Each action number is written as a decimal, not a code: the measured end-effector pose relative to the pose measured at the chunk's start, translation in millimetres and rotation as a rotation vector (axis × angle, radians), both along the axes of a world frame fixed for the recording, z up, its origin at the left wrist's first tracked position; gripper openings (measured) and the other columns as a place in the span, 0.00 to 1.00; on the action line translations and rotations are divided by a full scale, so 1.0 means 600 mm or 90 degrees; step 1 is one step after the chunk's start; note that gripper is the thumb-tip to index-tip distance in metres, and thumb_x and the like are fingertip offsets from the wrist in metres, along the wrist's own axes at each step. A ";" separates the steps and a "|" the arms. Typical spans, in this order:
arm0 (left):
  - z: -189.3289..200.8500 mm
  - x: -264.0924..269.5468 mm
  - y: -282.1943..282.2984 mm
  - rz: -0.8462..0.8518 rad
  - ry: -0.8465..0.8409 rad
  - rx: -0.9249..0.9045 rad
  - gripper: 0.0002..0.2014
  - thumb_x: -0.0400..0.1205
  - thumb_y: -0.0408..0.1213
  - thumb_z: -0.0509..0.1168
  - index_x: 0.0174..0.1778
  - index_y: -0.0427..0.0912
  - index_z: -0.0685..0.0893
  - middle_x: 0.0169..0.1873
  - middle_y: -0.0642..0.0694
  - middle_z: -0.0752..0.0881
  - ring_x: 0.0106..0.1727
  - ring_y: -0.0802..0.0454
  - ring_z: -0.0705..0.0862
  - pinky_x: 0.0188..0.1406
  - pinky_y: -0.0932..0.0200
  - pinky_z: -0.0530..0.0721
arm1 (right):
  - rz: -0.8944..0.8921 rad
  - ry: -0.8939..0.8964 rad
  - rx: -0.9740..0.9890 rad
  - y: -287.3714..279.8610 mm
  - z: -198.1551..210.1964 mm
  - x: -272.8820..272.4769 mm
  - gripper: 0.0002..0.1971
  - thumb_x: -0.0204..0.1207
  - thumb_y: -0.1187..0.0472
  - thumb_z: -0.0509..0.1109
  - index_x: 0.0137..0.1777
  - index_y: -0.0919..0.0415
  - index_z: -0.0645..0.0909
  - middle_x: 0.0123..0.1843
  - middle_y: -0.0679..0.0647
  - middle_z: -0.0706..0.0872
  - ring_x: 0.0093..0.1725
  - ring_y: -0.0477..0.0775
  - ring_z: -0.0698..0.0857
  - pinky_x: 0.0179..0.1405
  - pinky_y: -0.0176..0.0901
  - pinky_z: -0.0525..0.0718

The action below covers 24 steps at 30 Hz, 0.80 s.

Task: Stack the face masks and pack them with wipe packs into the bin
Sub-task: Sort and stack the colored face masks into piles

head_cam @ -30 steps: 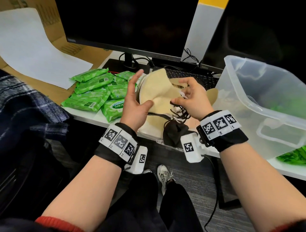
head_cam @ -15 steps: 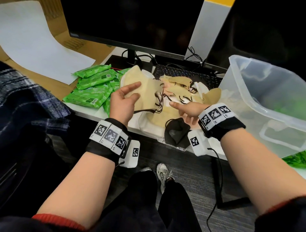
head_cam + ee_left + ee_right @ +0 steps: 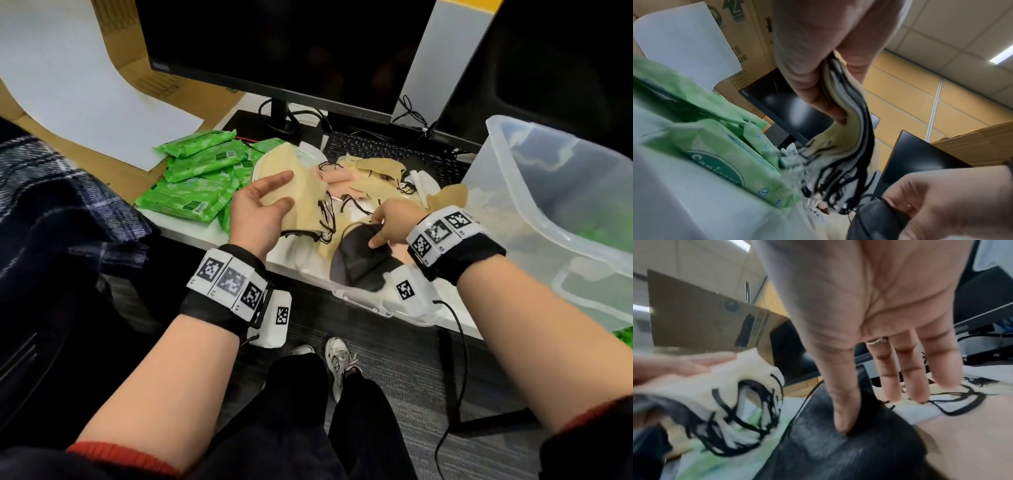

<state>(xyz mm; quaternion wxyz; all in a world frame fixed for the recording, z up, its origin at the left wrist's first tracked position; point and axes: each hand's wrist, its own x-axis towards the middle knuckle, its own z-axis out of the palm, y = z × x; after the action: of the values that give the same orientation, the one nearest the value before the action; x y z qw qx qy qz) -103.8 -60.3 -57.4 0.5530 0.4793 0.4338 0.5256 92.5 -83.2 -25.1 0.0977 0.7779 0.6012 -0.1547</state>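
My left hand (image 3: 270, 198) holds a stack of tan face masks (image 3: 305, 202) with black ear loops, thumb on top and fingers underneath; the left wrist view shows the stack (image 3: 842, 133) edge-on in the grip. My right hand (image 3: 380, 233) pinches the upper edge of a black mask (image 3: 356, 263) lying at the desk's front edge. In the right wrist view my thumb presses on the black mask (image 3: 838, 451) and three fingers are stretched out. Loose tan and pink masks (image 3: 376, 171) lie behind. Green wipe packs (image 3: 195, 174) are piled to the left. The clear bin (image 3: 548, 192) is tilted at the right.
A monitor (image 3: 291, 44) and a keyboard (image 3: 387, 147) stand behind the masks, with cables around the stand. A clear plastic lid (image 3: 359, 303) lies under the masks at the desk edge. White paper on cardboard (image 3: 85, 78) is at the far left. Something green shows through the bin wall (image 3: 603, 236).
My right hand has let go of the tan stack, dropped toward the desk edge and taken the black mask. My left hand has carried the stack slightly left and lower.
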 end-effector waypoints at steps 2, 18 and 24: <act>0.002 -0.001 -0.001 0.004 0.000 -0.003 0.20 0.75 0.19 0.65 0.55 0.46 0.85 0.54 0.44 0.86 0.52 0.45 0.86 0.58 0.45 0.85 | 0.017 -0.015 0.032 0.012 0.003 -0.005 0.19 0.71 0.58 0.75 0.60 0.64 0.80 0.50 0.60 0.84 0.52 0.60 0.81 0.36 0.39 0.71; -0.012 0.003 0.004 -0.010 0.024 -0.015 0.18 0.77 0.22 0.62 0.59 0.41 0.84 0.47 0.50 0.86 0.39 0.71 0.83 0.41 0.78 0.78 | -0.003 0.023 0.155 0.023 0.007 -0.004 0.10 0.71 0.60 0.74 0.42 0.69 0.84 0.29 0.56 0.75 0.39 0.55 0.75 0.24 0.32 0.65; -0.013 0.006 0.003 0.013 0.042 -0.042 0.08 0.77 0.36 0.66 0.51 0.43 0.87 0.54 0.47 0.87 0.55 0.56 0.82 0.62 0.62 0.75 | -0.056 0.338 0.450 -0.017 0.071 0.009 0.08 0.66 0.63 0.77 0.31 0.65 0.82 0.25 0.49 0.76 0.25 0.38 0.73 0.24 0.25 0.70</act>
<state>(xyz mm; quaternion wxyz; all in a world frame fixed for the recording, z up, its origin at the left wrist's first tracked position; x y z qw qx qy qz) -100.1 -58.7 -65.2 0.5485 0.4733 0.4741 0.5003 97.9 -93.4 17.8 -0.3388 0.7213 0.5880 -0.1382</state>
